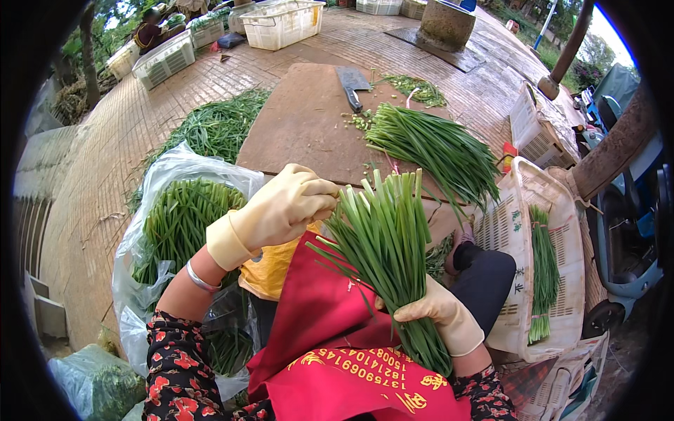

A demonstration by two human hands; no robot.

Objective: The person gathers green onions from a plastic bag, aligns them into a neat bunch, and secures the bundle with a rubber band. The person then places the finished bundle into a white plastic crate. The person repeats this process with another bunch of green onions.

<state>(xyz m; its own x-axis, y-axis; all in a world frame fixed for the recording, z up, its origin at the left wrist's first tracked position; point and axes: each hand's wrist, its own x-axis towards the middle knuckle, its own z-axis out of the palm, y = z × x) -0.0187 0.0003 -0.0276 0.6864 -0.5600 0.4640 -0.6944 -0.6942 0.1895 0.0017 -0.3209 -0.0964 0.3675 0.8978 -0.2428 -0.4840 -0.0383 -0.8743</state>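
My right hand (439,313), in a cream rubber glove, is closed around the lower part of a thick bunch of green Chinese chives (387,247), whose pale cut ends point up and away from me. My left hand (295,210), gloved alike, is at the bunch's upper left edge with its fingers bent together; whether a stalk is between them cannot be told. Beyond, on a brown board (305,121), lie another chive bunch (432,144) with pink ties, a cleaver (353,87) with a black handle, and chopped stem ends (363,121).
At the left, a clear plastic bag (129,258) holds more chives, beside a heap of loose greens (221,123). A white plastic crate (571,263) with a tied bunch stands at the right, near a post and scooters. Crates and a seated person are at the far left.
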